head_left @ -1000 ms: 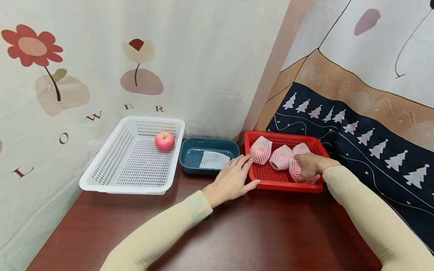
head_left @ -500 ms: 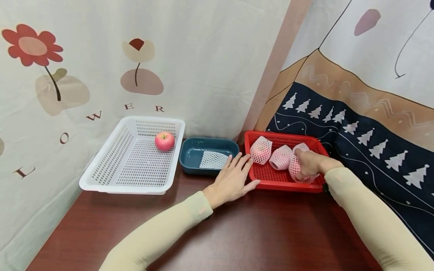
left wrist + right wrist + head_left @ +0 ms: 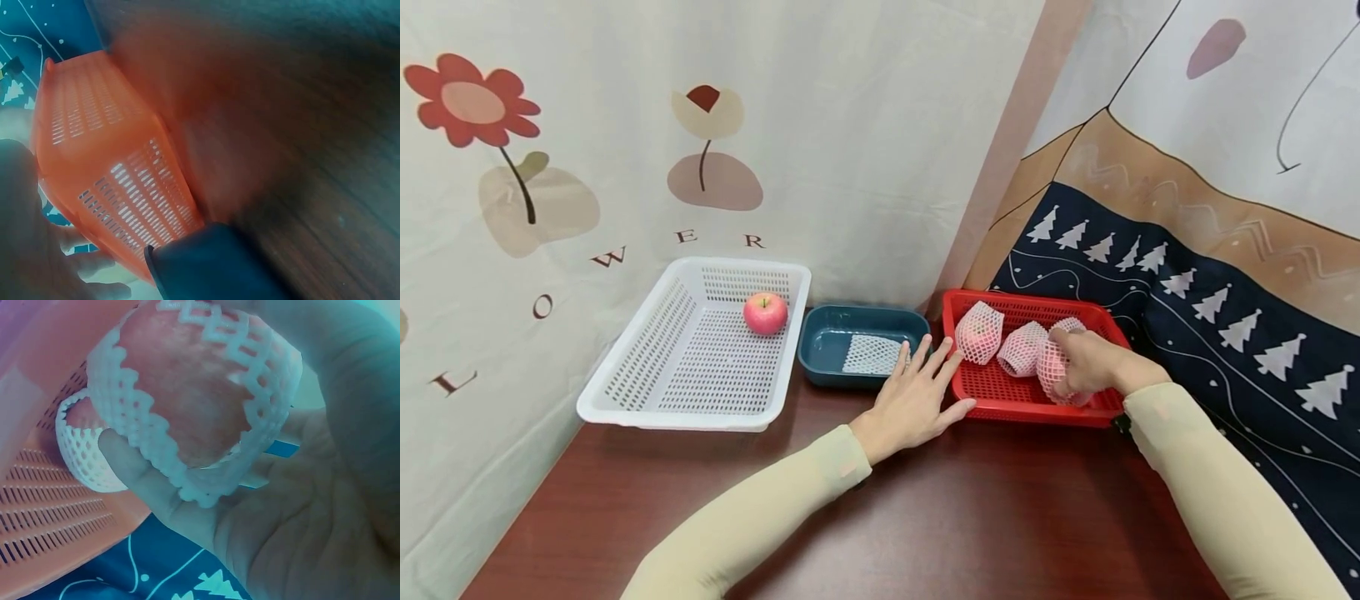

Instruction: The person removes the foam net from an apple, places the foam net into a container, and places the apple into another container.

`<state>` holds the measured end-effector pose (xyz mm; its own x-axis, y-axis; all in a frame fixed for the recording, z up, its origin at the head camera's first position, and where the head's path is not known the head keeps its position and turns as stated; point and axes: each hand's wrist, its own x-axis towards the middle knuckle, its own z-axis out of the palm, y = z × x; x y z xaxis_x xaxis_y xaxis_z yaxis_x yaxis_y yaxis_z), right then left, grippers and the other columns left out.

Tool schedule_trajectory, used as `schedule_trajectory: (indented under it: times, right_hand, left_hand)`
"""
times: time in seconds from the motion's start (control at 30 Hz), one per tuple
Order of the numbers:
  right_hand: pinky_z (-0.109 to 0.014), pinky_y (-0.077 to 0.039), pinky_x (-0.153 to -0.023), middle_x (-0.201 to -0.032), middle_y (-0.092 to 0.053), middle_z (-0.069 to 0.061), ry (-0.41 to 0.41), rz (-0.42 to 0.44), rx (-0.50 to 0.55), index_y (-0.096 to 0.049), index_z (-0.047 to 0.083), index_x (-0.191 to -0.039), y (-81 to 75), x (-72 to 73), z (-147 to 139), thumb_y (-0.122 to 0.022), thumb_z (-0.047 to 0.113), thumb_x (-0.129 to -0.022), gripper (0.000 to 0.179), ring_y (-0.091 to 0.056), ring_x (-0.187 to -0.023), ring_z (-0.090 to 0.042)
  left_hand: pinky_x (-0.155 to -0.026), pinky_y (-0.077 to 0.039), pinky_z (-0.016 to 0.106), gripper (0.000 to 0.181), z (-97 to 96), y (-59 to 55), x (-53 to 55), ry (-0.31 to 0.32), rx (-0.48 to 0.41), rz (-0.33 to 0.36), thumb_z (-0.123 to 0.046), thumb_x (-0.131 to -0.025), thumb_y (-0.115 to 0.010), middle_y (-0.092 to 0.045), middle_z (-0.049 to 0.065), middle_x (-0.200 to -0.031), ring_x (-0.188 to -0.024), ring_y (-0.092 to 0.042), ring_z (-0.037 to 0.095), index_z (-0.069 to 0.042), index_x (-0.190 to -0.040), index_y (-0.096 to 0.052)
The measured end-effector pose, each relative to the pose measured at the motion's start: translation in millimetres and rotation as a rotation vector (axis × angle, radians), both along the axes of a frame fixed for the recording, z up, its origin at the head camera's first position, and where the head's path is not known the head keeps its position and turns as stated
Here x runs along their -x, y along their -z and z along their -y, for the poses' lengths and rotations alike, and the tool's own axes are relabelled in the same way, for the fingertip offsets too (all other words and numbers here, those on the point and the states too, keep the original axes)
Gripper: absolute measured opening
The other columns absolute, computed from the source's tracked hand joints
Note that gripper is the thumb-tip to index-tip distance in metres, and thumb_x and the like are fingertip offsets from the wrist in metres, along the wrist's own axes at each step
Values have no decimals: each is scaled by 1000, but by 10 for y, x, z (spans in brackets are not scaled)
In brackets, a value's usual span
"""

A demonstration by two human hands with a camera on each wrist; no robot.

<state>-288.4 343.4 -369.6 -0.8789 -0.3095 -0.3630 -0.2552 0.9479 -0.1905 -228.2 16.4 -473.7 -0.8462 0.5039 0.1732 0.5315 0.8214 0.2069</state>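
Observation:
In the head view, my right hand [image 3: 1096, 363] reaches into the red basket [image 3: 1022, 410] and grips an apple in a foam net [image 3: 1052, 371]. Close up in the right wrist view, bare pink skin of that apple [image 3: 187, 387] shows between the net's scalloped edges, with thumb and fingers curled around it. Two more netted apples [image 3: 979, 333] lie to its left, and another net [image 3: 1067, 325] shows just behind it. My left hand [image 3: 913, 404] holds nothing; its spread, straight fingers lie at the basket's left rim and over the right end of a dark teal tray [image 3: 820, 377].
A flat white foam net [image 3: 872, 354] lies inside the teal tray. At the left stands a large white basket [image 3: 681, 421] with one bare red apple [image 3: 765, 314] in it. Printed curtains [image 3: 865, 150] hang close behind the containers on the brown table [image 3: 925, 525].
My right hand's grip on the netted apple has shifted, and the hand has moved slightly to the right. The left hand's fingers have spread a little wider in place.

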Motion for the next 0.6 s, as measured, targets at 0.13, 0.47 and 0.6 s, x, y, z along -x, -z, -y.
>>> schedule_trajectory:
  times: [0.13, 0.47, 0.6]
  right_hand:
    - [-70, -59, -119, -152, -64, -38, -53, -121, -9, -51, -11, -163, -1, -54, 17, -101, 21, -83, 99, -73, -125, -45]
    - [-78, -57, -117, -153, -64, -35, -58, -231, 11, -58, -3, -162, 43, -151, 38, -102, 21, -80, 97, -68, -132, -52]
    - [-77, -59, -115, -152, -63, -32, -64, -259, 48, -56, 3, -162, 32, -192, 43, -103, 19, -79, 97, -70, -128, -50]
  left_hand:
    - [-149, -15, 69, 92, 2, 1, -2, 5, 7, -8, -77, -115, -41, -23, 6, -197, -184, -19, 43, -20, -186, -30]
    - [-149, -15, 68, 92, 2, 23, -2, 3, 29, -24, -77, -117, -37, -21, 6, -197, -184, -20, 43, -21, -188, -24]
    - [-148, -17, 69, 90, 4, 40, 1, 11, 28, -47, -76, -118, -37, -23, 8, -197, -183, -23, 45, -19, -187, -26]
